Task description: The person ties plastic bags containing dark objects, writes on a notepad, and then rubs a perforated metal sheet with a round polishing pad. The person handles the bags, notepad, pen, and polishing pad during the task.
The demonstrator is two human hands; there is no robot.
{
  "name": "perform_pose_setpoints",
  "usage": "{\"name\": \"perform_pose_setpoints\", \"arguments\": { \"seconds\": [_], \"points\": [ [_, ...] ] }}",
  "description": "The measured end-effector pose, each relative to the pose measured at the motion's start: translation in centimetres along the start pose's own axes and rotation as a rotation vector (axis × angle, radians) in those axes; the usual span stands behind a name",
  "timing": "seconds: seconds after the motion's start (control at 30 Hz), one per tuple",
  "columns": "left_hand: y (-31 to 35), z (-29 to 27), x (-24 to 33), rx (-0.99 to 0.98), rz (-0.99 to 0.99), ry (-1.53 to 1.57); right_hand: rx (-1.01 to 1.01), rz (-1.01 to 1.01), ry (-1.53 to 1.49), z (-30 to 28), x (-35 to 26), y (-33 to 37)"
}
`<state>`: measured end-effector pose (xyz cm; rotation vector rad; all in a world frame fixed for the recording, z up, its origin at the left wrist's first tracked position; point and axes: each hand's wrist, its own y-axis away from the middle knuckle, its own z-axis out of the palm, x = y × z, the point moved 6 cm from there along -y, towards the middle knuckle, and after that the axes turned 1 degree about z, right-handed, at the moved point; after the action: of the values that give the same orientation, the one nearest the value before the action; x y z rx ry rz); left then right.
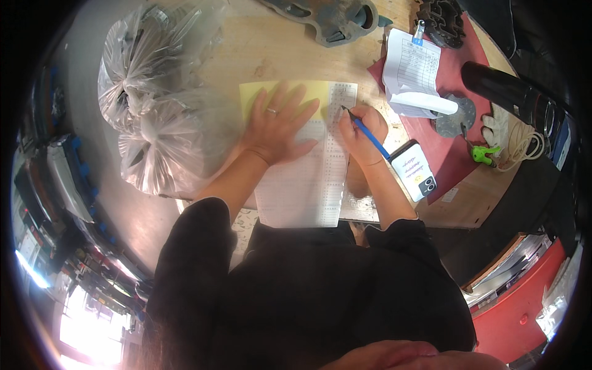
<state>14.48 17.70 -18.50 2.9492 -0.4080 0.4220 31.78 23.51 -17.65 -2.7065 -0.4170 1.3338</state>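
Note:
A long printed form [296, 191] lies on the wooden table in front of me, its lower end reaching the table's near edge. A yellow sheet [317, 92] covers part of its upper left. My left hand [280, 123] rests flat across the yellow sheet and the form, fingers spread, a ring on one finger. In my right hand [364, 132] is a blue pen [370, 137], its dark tip at the form's right-hand column. Just right of that wrist, a phone [412, 169] in a white case lies back side up.
Tied clear plastic bags [157, 132] stand at the left. Clipped papers [410, 68] lie on a red sheet [453, 166] at the right, near a round grey metal piece [455, 114], a black cylinder [493, 80] and a green clip [484, 153]. A metal casting [336, 21] sits at the far edge.

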Motion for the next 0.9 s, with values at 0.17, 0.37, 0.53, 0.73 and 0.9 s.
{"name": "perform_pose_setpoints", "arguments": {
  "seconds": [0.17, 0.37, 0.53, 0.73, 0.9],
  "points": [
    [0.0, 0.0, 0.0, 0.01, 0.0, -0.006, 0.021, -0.002, 0.014, 0.0, 0.2, 0.1],
    [-0.1, -0.1, 0.0, 0.009, -0.002, 0.009, 0.044, 0.024, 0.035, -0.1, 0.4, 0.2],
    [0.0, -0.1, 0.0, 0.004, -0.003, 0.013, 0.032, 0.052, -0.02, -0.3, 0.4, 0.3],
    [0.1, 0.1, -0.1, -0.009, -0.003, 0.01, 0.043, -0.069, -0.03, -0.4, 0.1, 0.8],
    [0.0, 0.2, -0.1, -0.004, 0.004, 0.0, -0.007, -0.08, -0.023, -0.1, 0.4, 1.2]
  ]
}}
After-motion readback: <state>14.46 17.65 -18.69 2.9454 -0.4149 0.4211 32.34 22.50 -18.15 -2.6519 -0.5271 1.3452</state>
